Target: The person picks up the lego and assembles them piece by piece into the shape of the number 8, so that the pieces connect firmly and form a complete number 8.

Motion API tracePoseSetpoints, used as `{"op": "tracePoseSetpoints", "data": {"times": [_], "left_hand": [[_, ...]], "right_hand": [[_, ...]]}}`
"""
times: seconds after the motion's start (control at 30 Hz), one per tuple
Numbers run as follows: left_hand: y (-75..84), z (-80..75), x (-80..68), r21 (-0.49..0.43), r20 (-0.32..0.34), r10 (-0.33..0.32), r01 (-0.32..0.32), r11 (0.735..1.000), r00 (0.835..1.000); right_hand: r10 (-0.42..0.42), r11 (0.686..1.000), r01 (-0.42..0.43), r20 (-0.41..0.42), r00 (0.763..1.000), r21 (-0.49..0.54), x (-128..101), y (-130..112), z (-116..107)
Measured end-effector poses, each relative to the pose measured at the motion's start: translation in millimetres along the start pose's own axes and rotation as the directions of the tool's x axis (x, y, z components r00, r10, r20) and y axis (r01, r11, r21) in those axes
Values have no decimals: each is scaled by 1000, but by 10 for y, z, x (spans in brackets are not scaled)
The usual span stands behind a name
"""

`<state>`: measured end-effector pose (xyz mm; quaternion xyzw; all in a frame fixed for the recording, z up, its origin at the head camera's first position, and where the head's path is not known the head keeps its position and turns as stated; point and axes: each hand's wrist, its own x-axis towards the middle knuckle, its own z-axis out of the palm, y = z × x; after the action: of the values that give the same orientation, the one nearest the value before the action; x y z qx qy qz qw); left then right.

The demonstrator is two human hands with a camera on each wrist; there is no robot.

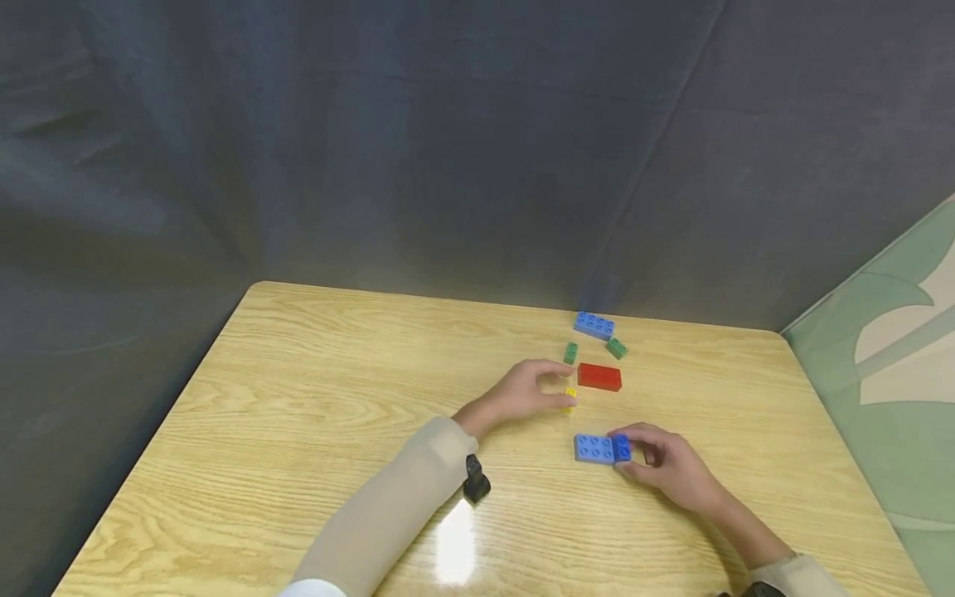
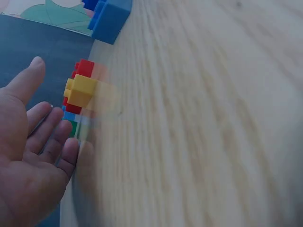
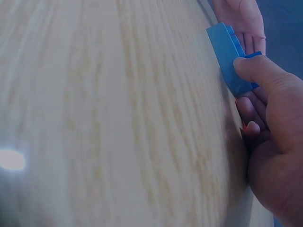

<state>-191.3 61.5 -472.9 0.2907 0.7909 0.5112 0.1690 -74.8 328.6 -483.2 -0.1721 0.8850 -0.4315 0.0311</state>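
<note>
My left hand (image 1: 525,391) is held around a small yellow brick (image 2: 83,91), its thumb and fingers spread apart. From the head view the thumb overlaps the brick's near side; in the left wrist view the brick stands on the table beyond the parted fingers. To the right, my right hand (image 1: 669,469) pinches a stack of two blue bricks by its right end. The longer, lighter blue brick (image 1: 593,448) lies below, and a short dark blue brick (image 1: 622,448) sits on its right end. In the right wrist view the thumb presses the stack's near side.
Just beyond the yellow brick lies a red brick (image 1: 599,377). Behind it are a green brick (image 1: 570,353), a second green brick (image 1: 616,348) and a long blue brick (image 1: 594,325) near the back edge of the wooden table (image 1: 336,373). A dark curtain (image 1: 448,166) hangs behind.
</note>
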Motion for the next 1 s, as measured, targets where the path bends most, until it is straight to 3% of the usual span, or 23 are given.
{"op": "tracePoseSetpoints", "data": {"times": [0.37, 0.73, 1.0], "left_hand": [[-87, 12, 7, 16, 58, -19, 19, 1000, 998], [-92, 64, 51, 194, 78, 40, -54, 980, 996], [-94, 83, 59, 235, 58, 24, -37, 971, 998]], "right_hand": [[17, 1000, -17, 9, 1000, 23, -4, -1, 4], [31, 999, -31, 3, 1000, 14, -9, -16, 6], [19, 1000, -19, 2, 1000, 24, -11, -10, 12]]}}
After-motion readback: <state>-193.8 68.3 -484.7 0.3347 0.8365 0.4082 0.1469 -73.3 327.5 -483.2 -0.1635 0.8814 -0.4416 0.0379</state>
